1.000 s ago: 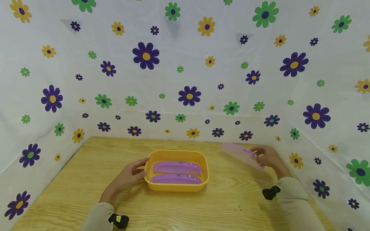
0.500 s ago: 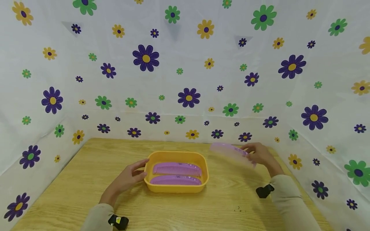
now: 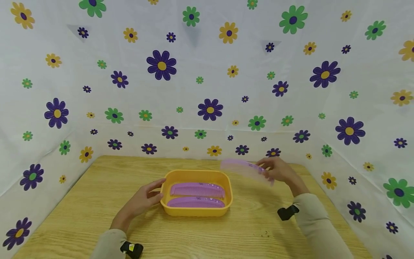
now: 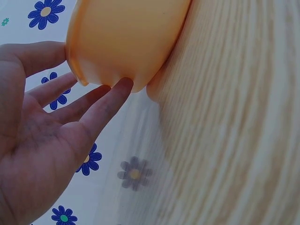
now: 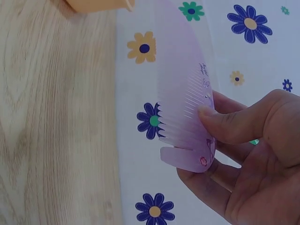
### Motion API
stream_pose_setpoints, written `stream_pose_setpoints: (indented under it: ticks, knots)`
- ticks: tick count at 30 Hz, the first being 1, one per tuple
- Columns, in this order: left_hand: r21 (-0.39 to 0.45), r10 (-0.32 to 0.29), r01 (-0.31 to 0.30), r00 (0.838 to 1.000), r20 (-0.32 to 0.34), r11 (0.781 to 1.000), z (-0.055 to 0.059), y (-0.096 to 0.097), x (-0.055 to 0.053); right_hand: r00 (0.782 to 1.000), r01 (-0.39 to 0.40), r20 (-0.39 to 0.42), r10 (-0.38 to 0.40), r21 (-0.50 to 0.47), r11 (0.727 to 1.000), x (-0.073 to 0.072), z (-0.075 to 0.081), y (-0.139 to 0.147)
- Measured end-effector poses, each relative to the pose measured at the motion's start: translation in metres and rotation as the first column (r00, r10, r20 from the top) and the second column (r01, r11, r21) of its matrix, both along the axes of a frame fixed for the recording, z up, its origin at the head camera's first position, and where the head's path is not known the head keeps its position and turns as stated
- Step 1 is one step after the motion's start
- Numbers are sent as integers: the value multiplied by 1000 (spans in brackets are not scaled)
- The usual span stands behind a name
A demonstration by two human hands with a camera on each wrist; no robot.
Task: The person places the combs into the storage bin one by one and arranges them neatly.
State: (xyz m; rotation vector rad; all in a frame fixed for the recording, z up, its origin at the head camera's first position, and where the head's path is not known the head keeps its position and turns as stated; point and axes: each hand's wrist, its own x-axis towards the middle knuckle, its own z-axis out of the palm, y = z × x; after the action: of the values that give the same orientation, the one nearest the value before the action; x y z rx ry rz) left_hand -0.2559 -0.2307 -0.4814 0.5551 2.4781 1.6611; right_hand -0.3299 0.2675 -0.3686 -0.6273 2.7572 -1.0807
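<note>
In the head view a yellow plastic basin [image 3: 197,212] sits on the wooden table with two purple combs lying inside, a back comb [image 3: 198,188] and a front comb [image 3: 195,201]. My left hand [image 3: 142,199] rests against the basin's left end, its fingers nearly straight and touching the outer wall [image 4: 126,42] in the left wrist view. My right hand [image 3: 279,171] holds a third comb [image 3: 237,166] in the air, to the right of and behind the basin. In the right wrist view, the thumb and fingers pinch this translucent purple comb [image 5: 180,93] near one end, over its printed spine.
The wood-grain table [image 3: 252,233] has a few small dark marks [image 3: 266,234] toward the front right. White cloth [image 3: 181,90] printed with flowers encloses the back and both sides. Each sleeve carries a black wrist camera, the right one [image 3: 288,212] hanging over the table.
My right hand has moved left with the comb, bringing it closer to the basin. The left hand, the basin and the two combs in it have stayed in place.
</note>
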Motion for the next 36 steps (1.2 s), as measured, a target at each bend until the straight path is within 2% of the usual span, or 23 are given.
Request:
stream_pose_setpoints:
  ticks: [9, 23, 36]
  knots:
    - [4, 13, -13, 999, 29, 1000, 0, 0, 0, 999, -37, 23, 36, 6, 999, -3, 1, -21]
    - [-4, 6, -6, 1000, 12, 1000, 2, 1, 0, 995, -92, 43, 90, 33, 995, -4, 3, -43]
    - [-7, 11, -11, 1000, 26, 1000, 1, 0, 0, 984, -162, 74, 159, 26, 987, -3, 3, -62]
